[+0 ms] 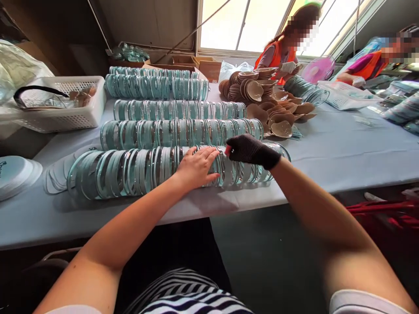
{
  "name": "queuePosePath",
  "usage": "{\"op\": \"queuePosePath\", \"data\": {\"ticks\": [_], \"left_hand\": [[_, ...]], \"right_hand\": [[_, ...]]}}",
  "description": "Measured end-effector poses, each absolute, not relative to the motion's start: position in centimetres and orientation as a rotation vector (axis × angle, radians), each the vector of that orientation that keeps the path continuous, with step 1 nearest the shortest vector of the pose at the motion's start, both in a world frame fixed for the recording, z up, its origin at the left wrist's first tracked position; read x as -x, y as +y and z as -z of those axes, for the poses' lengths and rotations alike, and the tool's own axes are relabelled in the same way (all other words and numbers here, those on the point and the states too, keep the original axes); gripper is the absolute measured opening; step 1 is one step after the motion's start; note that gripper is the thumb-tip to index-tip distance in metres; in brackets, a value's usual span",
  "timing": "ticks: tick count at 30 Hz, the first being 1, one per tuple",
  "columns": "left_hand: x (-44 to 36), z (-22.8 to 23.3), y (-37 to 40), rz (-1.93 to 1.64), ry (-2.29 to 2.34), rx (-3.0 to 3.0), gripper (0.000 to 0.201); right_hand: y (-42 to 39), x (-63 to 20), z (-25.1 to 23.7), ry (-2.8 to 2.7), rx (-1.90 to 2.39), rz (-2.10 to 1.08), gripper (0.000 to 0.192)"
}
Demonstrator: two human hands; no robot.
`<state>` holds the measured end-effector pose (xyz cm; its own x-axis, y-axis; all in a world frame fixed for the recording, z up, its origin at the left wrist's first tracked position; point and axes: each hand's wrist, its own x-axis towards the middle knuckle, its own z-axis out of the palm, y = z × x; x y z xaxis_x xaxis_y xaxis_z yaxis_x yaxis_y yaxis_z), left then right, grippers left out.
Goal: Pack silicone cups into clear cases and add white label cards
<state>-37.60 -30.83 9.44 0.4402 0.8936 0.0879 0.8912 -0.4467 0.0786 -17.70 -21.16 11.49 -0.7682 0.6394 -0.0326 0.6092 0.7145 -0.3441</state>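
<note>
Surface: pale, smooth covering, faint creases, front edge straight.

Stack of white discs, left edge: thin, flat, paper-like; dark marking on the top one, cut off at the frame and unreadable.

Nearest row of round pieces, along the front edge: glass-like, clear with a greenish tint, glossy rims, stood on edge face to face, paler bands between. Fan of thin, pale rounds beside its left end.

Left hand: bare, laid on top of that row, right of its middle; grip loose, fingers extended, thumb apart, nothing visibly grasped.

Right hand: black textured glove, at the same row nearer its right end; grip closed on a small red piece, exact shape and material too small to tell.

Beyond, toward the back edge: second row, third row and further rows, alike in material.

White basket, left edge: plastic, perforated walls, black curved strap across.

Brown dishes, right of the rows: shallow, rounded, heaped and overlapping.

Farther off: orange-vested co-worker, pale gloves; cardboard boxes, plain.
</note>
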Motion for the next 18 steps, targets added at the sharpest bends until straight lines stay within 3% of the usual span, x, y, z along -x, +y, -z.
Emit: {"op": "queuePosePath", "data": {"ticks": [7,10,13,18], "left_hand": [[37.6,-9.5,-31.1,-0.125,1.641,-2.642,0.070],[37.8,-9.5,-31.4,-0.122,1.641,-2.646,0.070],[37.7,-9.8,-31.4,-0.119,1.632,-2.658,0.070],[34.3,-10.2,-30.2,-0.239,1.530,-2.743,0.072]], "right_hand": [[-34.2,15.6,-2.8,-2.669,1.271,-0.189,0.027],[-36.5,16.0,0.1,-2.611,1.336,-0.195,0.027],[-35.5,14.4,-0.8,-2.488,1.264,-0.282,0.026],[-25.6,11.7,-7.7,-2.223,1.516,-0.107,0.034]]}}
